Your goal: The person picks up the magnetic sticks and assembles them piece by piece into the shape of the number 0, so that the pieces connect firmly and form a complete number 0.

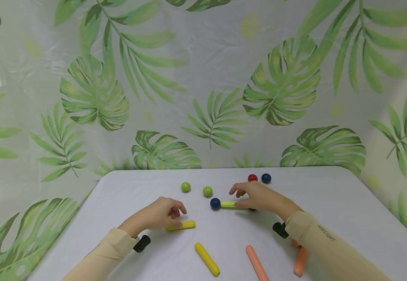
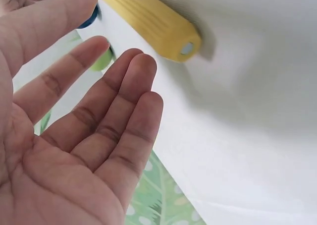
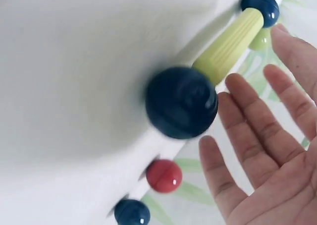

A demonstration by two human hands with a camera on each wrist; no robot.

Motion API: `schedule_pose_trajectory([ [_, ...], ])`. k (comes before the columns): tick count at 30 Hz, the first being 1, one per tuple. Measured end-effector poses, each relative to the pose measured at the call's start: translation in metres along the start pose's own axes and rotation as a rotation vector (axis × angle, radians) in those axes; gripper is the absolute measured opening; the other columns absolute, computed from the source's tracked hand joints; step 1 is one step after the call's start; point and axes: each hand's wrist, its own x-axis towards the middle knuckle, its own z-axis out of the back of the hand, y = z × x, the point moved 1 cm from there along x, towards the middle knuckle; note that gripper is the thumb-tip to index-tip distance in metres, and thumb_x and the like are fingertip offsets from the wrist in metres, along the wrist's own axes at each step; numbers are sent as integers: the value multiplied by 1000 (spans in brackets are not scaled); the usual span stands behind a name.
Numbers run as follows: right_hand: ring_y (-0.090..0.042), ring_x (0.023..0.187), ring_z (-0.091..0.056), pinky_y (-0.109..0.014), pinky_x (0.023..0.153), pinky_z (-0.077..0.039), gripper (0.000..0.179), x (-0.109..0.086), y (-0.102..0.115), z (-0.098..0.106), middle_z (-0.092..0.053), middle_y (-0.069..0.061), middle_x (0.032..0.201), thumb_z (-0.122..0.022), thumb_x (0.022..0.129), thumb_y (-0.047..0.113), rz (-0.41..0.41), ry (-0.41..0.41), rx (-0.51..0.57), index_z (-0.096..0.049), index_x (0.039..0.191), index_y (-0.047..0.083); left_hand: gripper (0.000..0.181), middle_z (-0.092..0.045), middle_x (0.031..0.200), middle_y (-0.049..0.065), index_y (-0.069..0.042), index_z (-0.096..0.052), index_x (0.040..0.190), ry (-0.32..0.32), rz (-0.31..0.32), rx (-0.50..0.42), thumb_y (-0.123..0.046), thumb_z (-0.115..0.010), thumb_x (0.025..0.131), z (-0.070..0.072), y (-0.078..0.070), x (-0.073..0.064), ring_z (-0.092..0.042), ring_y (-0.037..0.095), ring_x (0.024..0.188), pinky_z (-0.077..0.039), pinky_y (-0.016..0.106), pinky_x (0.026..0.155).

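My left hand point(image 1: 160, 214) is loosely bent over a fluted yellow rod point(image 1: 188, 225), whose near part it hides in the head view. In the left wrist view the fingers point(image 2: 141, 71) are relaxed and the palm holds nothing; the rod point(image 2: 153, 24) shows a small silvery disc at its end. To the right, my right hand point(image 1: 261, 196) is spread beside a lime-green rod point(image 1: 227, 204) with a dark blue ball point(image 1: 215, 203) at one end. A second dark blue ball point(image 3: 181, 102) caps the other end, right at the fingertips point(image 3: 230, 98). This palm is bare too.
Two lime-green balls point(image 1: 186, 187) sit toward the back of the white-covered table point(image 1: 126, 187), with a red ball point(image 1: 252, 178) and another blue ball point(image 1: 266, 178) farther right. Near the front lie a yellow rod point(image 1: 207, 259) and orange rods point(image 1: 256, 263), some partly under the right sleeve point(image 1: 330, 242).
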Motion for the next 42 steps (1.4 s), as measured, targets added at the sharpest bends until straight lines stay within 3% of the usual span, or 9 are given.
schedule_pose_trajectory([
  [12, -31, 122, -71, -55, 108, -55, 39, 28, 10, -21, -77, -12, 126, -75, 103, 25, 90, 27, 77, -68, 140, 14, 25, -72, 90, -5, -14, -79, 111, 15, -3, -89, -14, -89, 89, -4, 13, -17, -61, 10, 79, -51, 23, 73],
  [23, -25, 116, -70, -51, 105, -56, 41, 40, 14, -31, -76, -5, 120, -77, 101, 22, 58, 65, 114, -69, 141, 17, 13, -70, 83, -8, -15, -80, 100, -26, -11, -96, -12, -87, 90, -11, 20, -15, -60, 4, 74, -51, 21, 70],
  [29, -28, 124, -69, -52, 110, -54, 41, 40, 15, -32, -76, -7, 127, -79, 100, 21, 30, 81, 130, -71, 139, 19, 13, -70, 83, -7, -12, -80, 99, -24, -14, -98, -9, -87, 89, -10, 16, -16, -60, 6, 76, -51, 21, 71],
  [42, -24, 118, -70, -49, 109, -55, 34, 42, 13, -34, -78, -3, 121, -79, 99, 17, 40, 78, 117, -74, 133, 17, 13, -69, 81, -7, -14, -80, 99, -13, -18, -84, -13, -88, 89, -11, 14, -13, -59, 5, 73, -50, 21, 69],
])
